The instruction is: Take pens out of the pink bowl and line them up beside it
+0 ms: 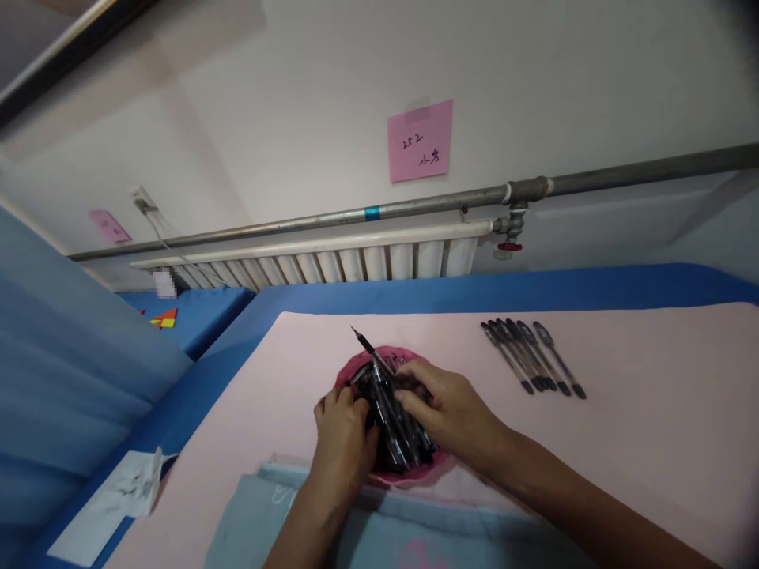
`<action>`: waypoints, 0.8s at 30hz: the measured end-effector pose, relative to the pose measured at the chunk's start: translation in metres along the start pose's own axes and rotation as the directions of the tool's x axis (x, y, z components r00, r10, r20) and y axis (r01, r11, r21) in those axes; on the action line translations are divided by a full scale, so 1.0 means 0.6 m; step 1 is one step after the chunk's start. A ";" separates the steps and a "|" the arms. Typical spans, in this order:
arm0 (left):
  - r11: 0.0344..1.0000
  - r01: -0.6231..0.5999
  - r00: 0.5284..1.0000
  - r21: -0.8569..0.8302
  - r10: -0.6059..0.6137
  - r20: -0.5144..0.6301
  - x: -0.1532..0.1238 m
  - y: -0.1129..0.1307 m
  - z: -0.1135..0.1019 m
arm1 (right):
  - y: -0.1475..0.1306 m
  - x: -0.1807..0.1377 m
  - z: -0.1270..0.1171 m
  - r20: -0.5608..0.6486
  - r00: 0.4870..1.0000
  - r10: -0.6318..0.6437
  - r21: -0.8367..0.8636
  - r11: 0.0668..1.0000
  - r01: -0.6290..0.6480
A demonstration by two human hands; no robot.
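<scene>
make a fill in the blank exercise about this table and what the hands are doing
1. The left hand and right hand touch black pens heaped in a shallow ____ dish.
2. A row of loose pens lies on the mat to the ____ of the dish.
3. Around the pink mat, the table is ____.
4. The pink note is stuck on the ____.
Missing words: pink, right, blue, wall.

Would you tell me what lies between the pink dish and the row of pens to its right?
Nothing: the head view shows only bare pink mat between dish and pens.
</scene>
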State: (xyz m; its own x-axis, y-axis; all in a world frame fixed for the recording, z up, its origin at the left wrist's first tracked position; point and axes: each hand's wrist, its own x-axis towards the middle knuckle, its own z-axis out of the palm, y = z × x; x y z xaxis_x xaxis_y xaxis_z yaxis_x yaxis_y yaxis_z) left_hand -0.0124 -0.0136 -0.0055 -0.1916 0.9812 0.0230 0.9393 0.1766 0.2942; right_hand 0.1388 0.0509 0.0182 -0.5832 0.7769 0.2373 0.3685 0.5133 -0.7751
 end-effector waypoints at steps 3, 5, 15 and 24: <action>0.997 -0.008 0.999 -0.082 0.005 -0.042 0.001 0.002 -0.002 | 0.001 0.000 0.001 -0.005 1.000 0.000 -0.005 1.000 0.000; 0.983 -0.014 0.996 -0.186 -0.003 -0.093 0.002 0.000 -0.006 | 0.002 0.001 0.001 -0.004 1.000 0.003 -0.007 1.000 -0.003; -0.183 0.039 0.913 -0.982 -0.393 0.110 0.026 -0.054 -0.040 | 0.004 -0.001 -0.002 0.155 0.982 -0.111 -0.037 0.992 0.118; -0.331 0.005 0.902 -0.943 -0.406 0.147 0.026 -0.045 -0.043 | 0.012 -0.004 0.010 0.216 0.964 -0.154 -0.148 0.971 0.188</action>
State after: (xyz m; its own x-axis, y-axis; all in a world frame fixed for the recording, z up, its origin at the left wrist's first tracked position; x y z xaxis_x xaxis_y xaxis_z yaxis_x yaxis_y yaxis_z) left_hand -0.0482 -0.0053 0.0114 -0.5121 0.8249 -0.2392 -0.5807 -0.1273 0.8041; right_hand 0.1389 0.0507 0.0084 -0.7757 0.5909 0.2216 0.3547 0.6986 -0.6214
